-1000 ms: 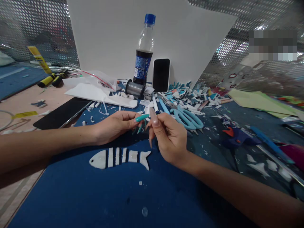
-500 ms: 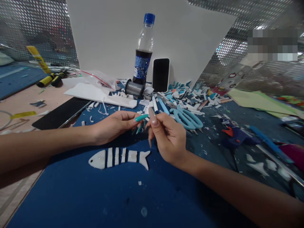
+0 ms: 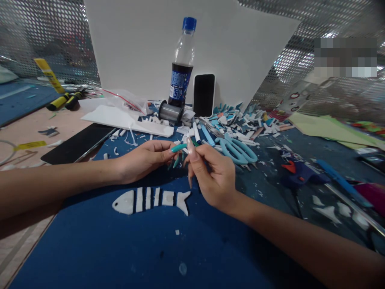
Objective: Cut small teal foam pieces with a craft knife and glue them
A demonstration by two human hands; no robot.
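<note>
My left hand [image 3: 141, 160], with teal nails, and my right hand [image 3: 213, 172], with long pale nails, meet fingertip to fingertip just above a blue mat [image 3: 120, 249]. Both pinch a small thin piece between them; it is too small to make out. Right below the hands lies a white foam fish [image 3: 150, 199], cut into several strips with dark gaps between them. Neither hand touches the fish.
Light blue scissors [image 3: 239, 148] lie just right of my right hand, among foam scraps [image 3: 240, 118]. Behind stand a cola bottle [image 3: 182, 68], a phone [image 3: 203, 95] and a wire spool [image 3: 170, 112]. A glue gun [image 3: 297, 172] lies right, a black tablet [image 3: 78, 142] left.
My right hand has turned a little, its thumb now slightly higher and closer to the left fingertips. The fish and the left hand stay put.
</note>
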